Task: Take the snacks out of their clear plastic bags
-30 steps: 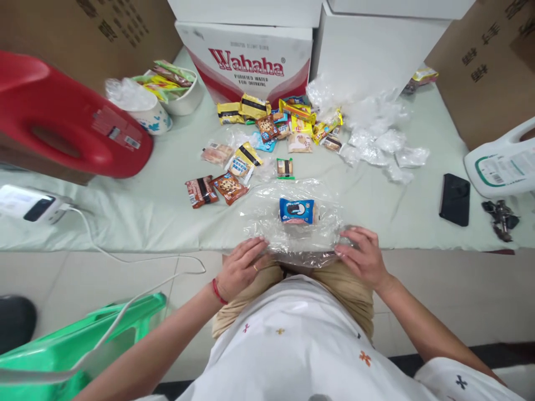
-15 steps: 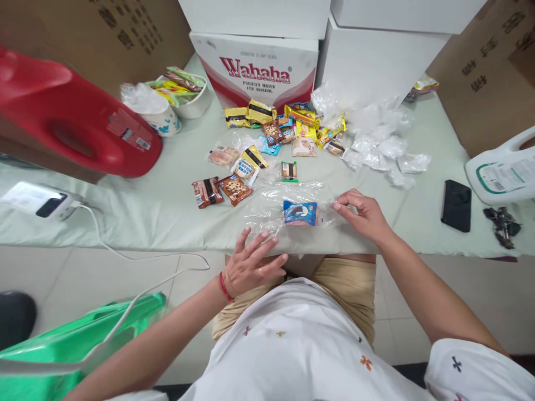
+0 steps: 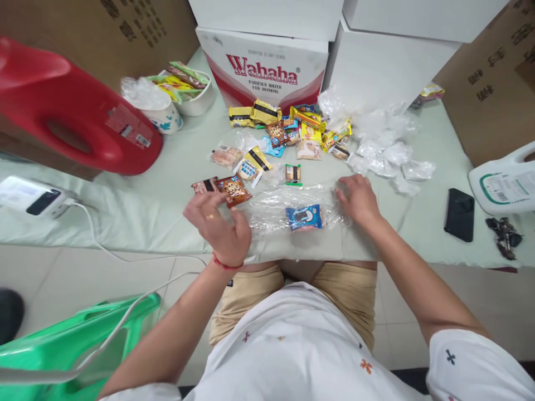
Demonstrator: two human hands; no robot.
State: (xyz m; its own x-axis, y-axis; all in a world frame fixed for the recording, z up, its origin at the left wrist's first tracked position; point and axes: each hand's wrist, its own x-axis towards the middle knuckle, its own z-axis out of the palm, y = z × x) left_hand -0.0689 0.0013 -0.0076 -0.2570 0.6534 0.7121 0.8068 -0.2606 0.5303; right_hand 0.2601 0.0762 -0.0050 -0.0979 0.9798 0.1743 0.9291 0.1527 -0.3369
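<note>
A clear plastic bag (image 3: 271,207) lies flat at the front of the table, with a blue snack packet (image 3: 304,217) in its right half. My right hand (image 3: 360,201) is at the bag's right end, fingers curled and thumb on the edge of the film. My left hand (image 3: 219,228) hovers at the bag's left side, fingers apart and holding nothing, over the dark red snack packet (image 3: 204,185) and beside the brown cookie packet (image 3: 234,191). Its fingertips partly cover the dark red packet. A small green-edged biscuit packet (image 3: 293,174) lies just beyond the bag.
Several snack packets (image 3: 267,112) are heaped before the Wahaba-style white and red carton (image 3: 265,72). Crumpled clear bags (image 3: 384,145) lie to their right. A red jug (image 3: 83,111), paper cup (image 3: 161,114) and white power bank (image 3: 37,196) stand left; a black phone (image 3: 458,214) lies right.
My left hand has moved left and away from me, from the bag's near edge to the brown packets. My right hand has shifted slightly farther up the bag's right end.
</note>
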